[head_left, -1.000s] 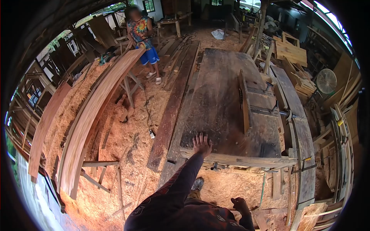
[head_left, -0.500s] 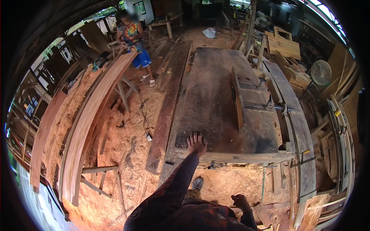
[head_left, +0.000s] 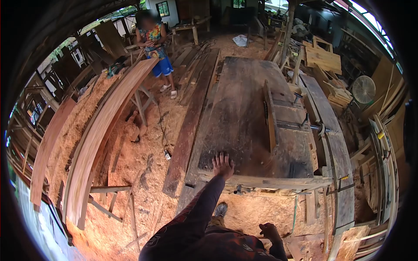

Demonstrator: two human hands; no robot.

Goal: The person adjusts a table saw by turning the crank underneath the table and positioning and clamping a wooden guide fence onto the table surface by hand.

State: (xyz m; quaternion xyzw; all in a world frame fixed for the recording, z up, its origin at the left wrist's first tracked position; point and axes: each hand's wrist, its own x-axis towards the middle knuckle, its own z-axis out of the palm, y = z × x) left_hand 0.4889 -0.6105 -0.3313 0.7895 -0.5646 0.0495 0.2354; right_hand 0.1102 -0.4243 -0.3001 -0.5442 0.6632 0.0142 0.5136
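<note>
My left hand (head_left: 223, 165) lies flat, fingers stretched, on the near edge of a dark, worn wooden workbench (head_left: 235, 117). It holds nothing. My right hand (head_left: 270, 231) hangs low by my body, in front of the bench, with its fingers curled in; nothing shows in it. On the bench's right half a narrow board (head_left: 270, 115) stands on edge. Beside it are metal clamps (head_left: 305, 120) with bars reaching toward the right side of the bench.
At left, long planks (head_left: 109, 135) rest on sawhorses (head_left: 141, 104) beside heaped shavings. A person (head_left: 152, 43) in blue shorts stands beyond them. A power cord (head_left: 162, 130) crosses the sawdust floor. A fan (head_left: 363, 89) and stacked lumber (head_left: 335, 89) are at right.
The view has shifted slightly. My left hand stays flat on the bench, and my right hand remains low and curled. The other person's hands have come together in front of the body.
</note>
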